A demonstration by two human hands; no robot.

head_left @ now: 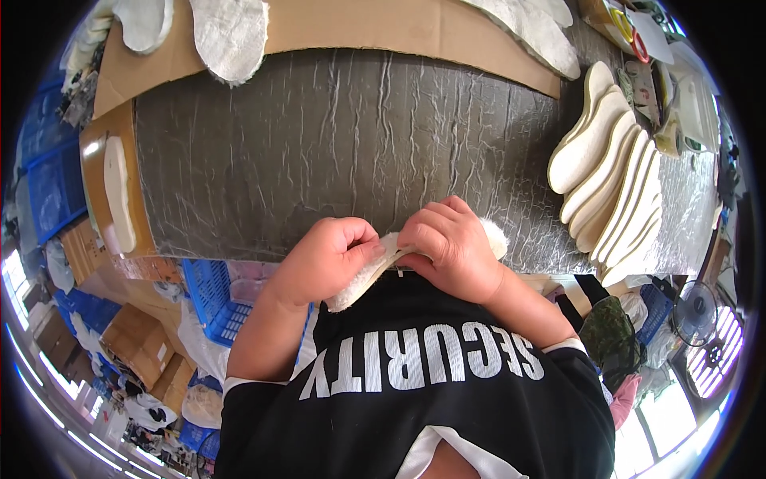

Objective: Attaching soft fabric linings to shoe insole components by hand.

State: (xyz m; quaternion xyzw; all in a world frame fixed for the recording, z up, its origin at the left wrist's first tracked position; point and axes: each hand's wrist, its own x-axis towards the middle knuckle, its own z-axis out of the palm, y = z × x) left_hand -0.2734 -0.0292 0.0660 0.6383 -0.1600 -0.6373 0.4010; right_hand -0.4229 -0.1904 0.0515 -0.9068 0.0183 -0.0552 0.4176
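A white fleecy insole [351, 293] is held between my two hands at the table's near edge, close to my body. My left hand [329, 257] pinches it toward its left end with thumb and curled fingers. Around its middle to right part my right hand [453, 249] is closed, and a fluffy end sticks out past the fingers. The insole looks bent and turned on its edge, with its layered rim showing between the hands. My fingers cover much of it.
Overlapping cream insoles [614, 168] lie fanned at the table's right. Fleecy pieces [231, 36] rest on cardboard [351, 24] along the far side. One insole [119, 191] lies on a brown board at left. Blue crates [209, 299] and a fan [695, 311] stand beyond the table.
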